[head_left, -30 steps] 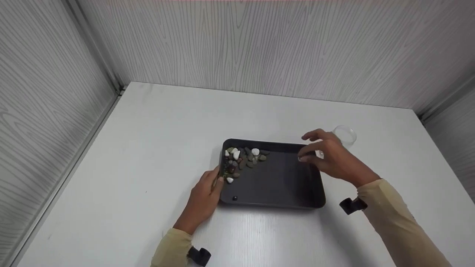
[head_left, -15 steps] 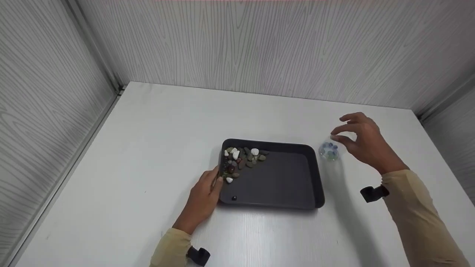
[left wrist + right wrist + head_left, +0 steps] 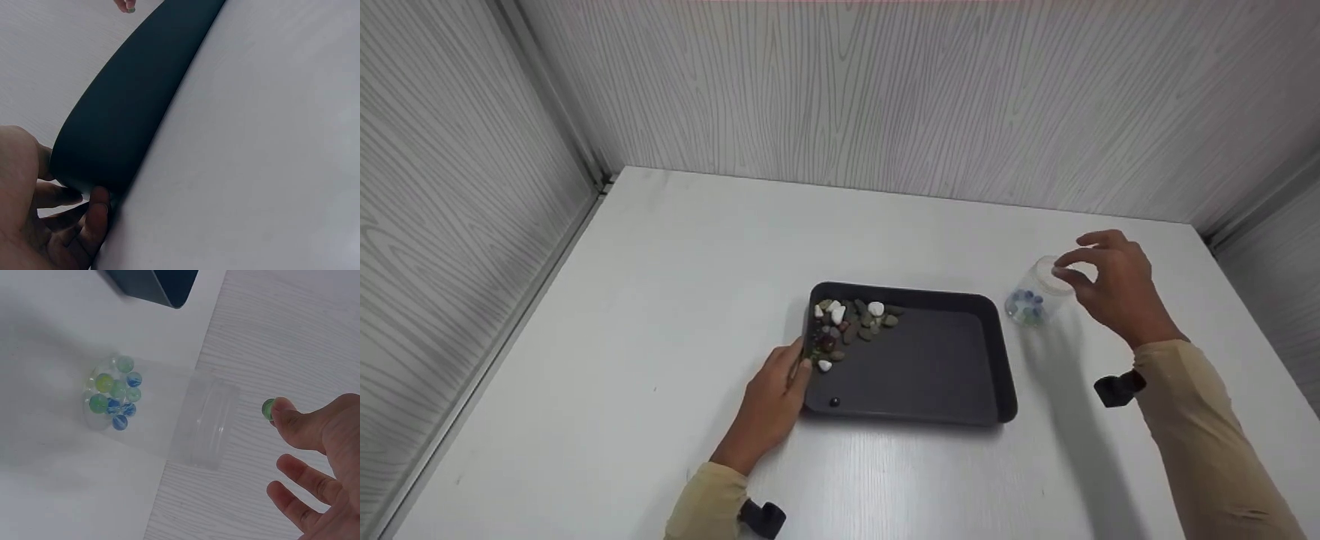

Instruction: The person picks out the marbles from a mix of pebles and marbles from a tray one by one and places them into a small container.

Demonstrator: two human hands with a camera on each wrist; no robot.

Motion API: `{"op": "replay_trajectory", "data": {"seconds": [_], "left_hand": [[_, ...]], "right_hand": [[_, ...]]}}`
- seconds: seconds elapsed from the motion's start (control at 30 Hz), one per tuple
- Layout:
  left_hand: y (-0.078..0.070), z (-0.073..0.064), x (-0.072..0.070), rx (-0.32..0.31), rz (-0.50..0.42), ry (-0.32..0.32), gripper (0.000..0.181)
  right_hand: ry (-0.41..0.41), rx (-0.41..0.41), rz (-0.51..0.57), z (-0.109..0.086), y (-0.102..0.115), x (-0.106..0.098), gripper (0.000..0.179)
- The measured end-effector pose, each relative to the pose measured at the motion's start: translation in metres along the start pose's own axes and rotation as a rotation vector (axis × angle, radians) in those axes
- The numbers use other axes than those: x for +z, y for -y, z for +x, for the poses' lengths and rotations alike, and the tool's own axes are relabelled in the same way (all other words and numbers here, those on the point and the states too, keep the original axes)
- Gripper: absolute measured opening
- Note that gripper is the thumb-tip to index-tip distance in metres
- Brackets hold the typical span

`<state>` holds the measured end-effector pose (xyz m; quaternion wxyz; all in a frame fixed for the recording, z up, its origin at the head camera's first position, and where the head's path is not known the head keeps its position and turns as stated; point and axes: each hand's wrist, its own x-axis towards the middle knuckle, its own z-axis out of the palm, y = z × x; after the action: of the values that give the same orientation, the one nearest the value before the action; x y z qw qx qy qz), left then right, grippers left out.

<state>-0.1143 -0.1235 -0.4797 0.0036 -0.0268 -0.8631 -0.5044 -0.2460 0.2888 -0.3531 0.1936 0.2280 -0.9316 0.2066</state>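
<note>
My right hand pinches a green glass marble between thumb and index finger, the other fingers spread apart. It is right by the mouth of a clear plastic jar. Several green, blue and yellowish marbles lie at the bottom of the upright jar. My left hand grips the left wall of a dark grey rectangular tray, thumb at the rim and fingers outside. In the left wrist view its fingers curl against the tray's outer wall.
Several grey, brown and white pebbles cluster in the tray's back left corner. A small dark round piece lies near its front left corner. The white table meets wood-grain panels behind and at the sides.
My right hand has moved right, from over the tray's back right corner to the jar's mouth, and a little further right in the last half second. My left hand has stayed on the tray.
</note>
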Motion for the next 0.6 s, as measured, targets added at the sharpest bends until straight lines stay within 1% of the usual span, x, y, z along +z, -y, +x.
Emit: {"op": "replay_trajectory", "data": {"seconds": [0.2, 0.33, 0.47, 0.6], "left_hand": [[0.000, 0.000, 0.000, -0.001, -0.010, 0.008, 0.053], [-0.001, 0.000, 0.000, -0.003, -0.010, 0.011, 0.053], [-0.001, -0.001, -0.001, -0.009, -0.027, 0.021, 0.053], [-0.002, -0.001, -0.002, -0.007, -0.043, 0.024, 0.054]], "right_hand": [[0.035, 0.060, 0.003, -0.002, -0.008, 0.003, 0.006], [0.050, 0.082, 0.013, -0.003, -0.008, 0.004, 0.014], [0.014, 0.035, 0.014, -0.002, -0.005, 0.007, 0.019], [-0.029, -0.036, 0.027, 0.002, 0.008, 0.012, 0.018]]}}
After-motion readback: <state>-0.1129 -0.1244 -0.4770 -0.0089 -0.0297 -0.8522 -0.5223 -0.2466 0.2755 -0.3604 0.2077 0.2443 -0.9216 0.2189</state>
